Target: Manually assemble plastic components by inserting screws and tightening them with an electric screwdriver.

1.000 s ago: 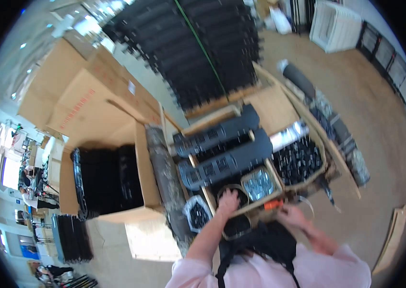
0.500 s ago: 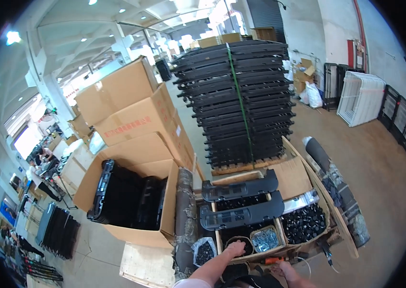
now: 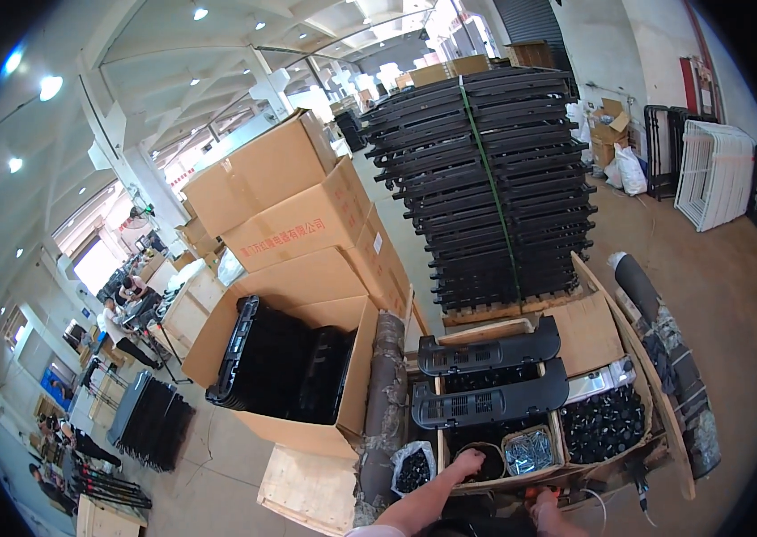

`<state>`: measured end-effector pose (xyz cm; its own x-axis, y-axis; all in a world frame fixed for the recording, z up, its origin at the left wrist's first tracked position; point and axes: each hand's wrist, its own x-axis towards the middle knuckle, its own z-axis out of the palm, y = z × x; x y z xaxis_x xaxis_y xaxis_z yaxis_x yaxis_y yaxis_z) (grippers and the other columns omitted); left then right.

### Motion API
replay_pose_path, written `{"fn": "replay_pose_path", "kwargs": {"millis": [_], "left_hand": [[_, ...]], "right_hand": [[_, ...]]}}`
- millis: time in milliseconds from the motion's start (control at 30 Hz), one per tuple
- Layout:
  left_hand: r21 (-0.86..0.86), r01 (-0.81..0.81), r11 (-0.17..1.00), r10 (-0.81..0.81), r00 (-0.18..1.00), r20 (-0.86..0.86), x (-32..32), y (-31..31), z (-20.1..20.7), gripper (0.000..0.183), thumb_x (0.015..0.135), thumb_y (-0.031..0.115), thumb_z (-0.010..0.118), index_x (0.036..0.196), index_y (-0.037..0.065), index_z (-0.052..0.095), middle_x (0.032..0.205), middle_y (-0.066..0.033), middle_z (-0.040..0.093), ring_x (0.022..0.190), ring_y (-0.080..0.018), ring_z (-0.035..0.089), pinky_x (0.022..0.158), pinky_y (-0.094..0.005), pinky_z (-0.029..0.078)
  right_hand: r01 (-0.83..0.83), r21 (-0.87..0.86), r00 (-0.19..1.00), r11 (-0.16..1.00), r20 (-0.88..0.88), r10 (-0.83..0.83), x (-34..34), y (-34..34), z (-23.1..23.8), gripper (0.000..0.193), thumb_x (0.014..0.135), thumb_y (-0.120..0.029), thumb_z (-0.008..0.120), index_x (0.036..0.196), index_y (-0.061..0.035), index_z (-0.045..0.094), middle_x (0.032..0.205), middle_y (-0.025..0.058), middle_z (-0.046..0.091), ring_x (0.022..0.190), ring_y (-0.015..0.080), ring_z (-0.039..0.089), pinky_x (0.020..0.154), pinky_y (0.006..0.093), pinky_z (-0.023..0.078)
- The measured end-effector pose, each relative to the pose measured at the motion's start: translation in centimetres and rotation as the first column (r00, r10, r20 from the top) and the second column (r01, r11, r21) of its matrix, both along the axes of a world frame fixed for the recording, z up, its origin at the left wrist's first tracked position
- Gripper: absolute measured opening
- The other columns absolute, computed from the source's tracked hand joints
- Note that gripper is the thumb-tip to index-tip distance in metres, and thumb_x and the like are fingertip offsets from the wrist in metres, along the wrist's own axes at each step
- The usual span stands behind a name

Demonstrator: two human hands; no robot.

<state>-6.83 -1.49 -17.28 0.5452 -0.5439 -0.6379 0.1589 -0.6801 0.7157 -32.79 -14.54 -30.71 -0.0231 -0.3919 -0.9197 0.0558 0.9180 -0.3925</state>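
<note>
Our left hand [image 3: 468,463] reaches forward from the lower edge and rests on the rim of a round dark bowl [image 3: 486,458] set in the wooden crate [image 3: 633,349] in front of us. The fingers curl down over the bowl's edge, but we cannot tell whether they pinch anything inside it. Our right hand [image 3: 544,512] sits low, near the bottom edge, just beside something small and orange [image 3: 532,491]; it is too cut off to say whether the grip is spread or pressed together.

Just to the right of the bowl is a small tray of shiny metal screws [image 3: 529,449], and beyond that a compartment heaped with small black plastic pieces [image 3: 605,422]. Two long black plastic panels [image 3: 489,379] lie across the crate, one behind the other, above the bowl. A bag of dark small parts [image 3: 413,468] stands to the left of the crate.

As for progress, we judge the work to be at a picking-up stage: the two panels lie loose, the screws and black pieces sit in their compartments, and nothing we can see has yet been joined.

Further off, a big open cardboard box [image 3: 320,376] holds more black panels, and a tall strapped stack of black parts [image 3: 486,188] stands on a pallet behind.
</note>
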Motion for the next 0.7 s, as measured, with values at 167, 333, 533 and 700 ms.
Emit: {"fn": "replay_pose_path", "kwargs": {"millis": [167, 333, 533, 700], "left_hand": [[-0.067, -0.398, 0.915, 0.288, 0.760, -0.583, 0.0, 0.1, 2.7, 0.016, 0.104, 0.024, 0.055, 0.103, 0.011, 0.064, 0.083, -0.0007, 0.057, 0.069, -0.0146, 0.052, 0.058, -0.0291, 0.042], [-0.157, -0.414, 0.896, 0.182, 0.667, -0.722, 1.1, 1.3, 2.7, 0.024, 0.109, 0.028, 0.049, 0.109, 0.012, 0.066, 0.090, 0.0004, 0.065, 0.073, -0.0141, 0.059, 0.059, -0.0281, 0.047], [-0.283, -0.369, 0.885, 0.046, 0.675, -0.737, 0.2, 0.7, 6.0, 0.030, 0.111, 0.028, 0.046, 0.120, 0.009, 0.068, 0.117, -0.0038, 0.072, 0.104, -0.0184, 0.068, 0.084, -0.0325, 0.055], [-0.360, -0.358, 0.862, -0.027, 0.676, -0.736, 0.2, 1.4, 5.2, 0.030, 0.110, 0.029, 0.052, 0.126, 0.011, 0.069, 0.118, -0.0016, 0.071, 0.108, -0.0180, 0.067, 0.088, -0.0333, 0.054]], "right_hand": [[0.138, -0.093, 0.938, 0.986, 0.330, -0.100, -2.8, -0.5, 3.9, 0.022, 0.089, -0.038, 0.068, 0.101, -0.0203, 0.062, 0.091, -0.0016, 0.064, 0.076, 0.0186, 0.061, 0.058, 0.0343, 0.049], [0.211, 0.074, 0.838, 0.975, 0.500, -0.219, -2.4, -1.4, 9.1, 0.022, 0.087, -0.039, 0.063, 0.100, -0.0223, 0.058, 0.087, -0.0032, 0.063, 0.071, 0.0167, 0.061, 0.050, 0.0308, 0.046], [0.120, 0.080, 0.791, 0.989, 0.595, -0.144, -4.8, -0.4, 16.1, 0.025, 0.094, -0.033, 0.058, 0.110, -0.0146, 0.062, 0.089, 0.0012, 0.067, 0.072, 0.0190, 0.061, 0.053, 0.0316, 0.047], [0.017, -0.214, 0.769, 0.977, 0.627, 0.124, -7.4, 2.0, 23.4, 0.037, 0.094, -0.024, 0.064, 0.129, -0.0157, 0.057, 0.114, 0.0035, 0.068, 0.100, 0.0228, 0.066, 0.073, 0.0401, 0.050]]}}
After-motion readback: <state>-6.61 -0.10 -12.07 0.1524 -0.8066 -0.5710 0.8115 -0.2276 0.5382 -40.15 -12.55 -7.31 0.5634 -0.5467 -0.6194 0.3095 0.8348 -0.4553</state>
